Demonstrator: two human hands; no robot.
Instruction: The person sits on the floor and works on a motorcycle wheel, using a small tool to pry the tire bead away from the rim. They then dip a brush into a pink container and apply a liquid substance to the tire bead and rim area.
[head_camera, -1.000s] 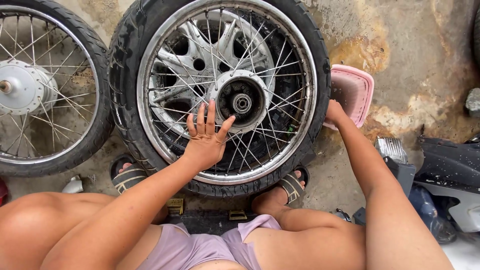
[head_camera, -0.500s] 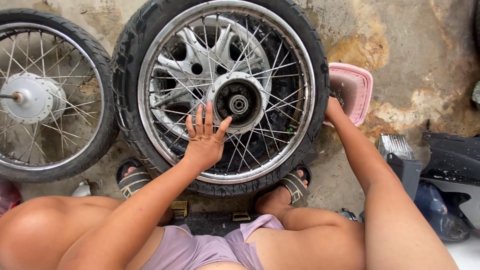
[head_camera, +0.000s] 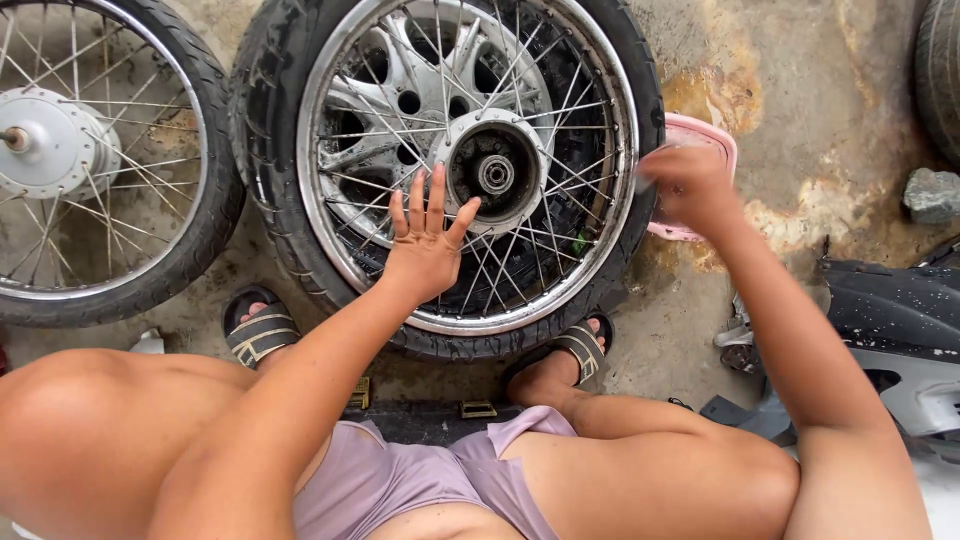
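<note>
A 2nd spoked wheel lies at the left on stained concrete. A grey stone sits at the right, below a tyre edge. A dark scooter body lies lower right. 2 sandals rest near a low stool.

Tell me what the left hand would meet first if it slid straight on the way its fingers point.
The left hand lies flat on the spokes of the nearer wheel, fingers pointing up the picture. Going on, it would probably cross more spokes and pass just left of the hub; depth is unclear.
</note>
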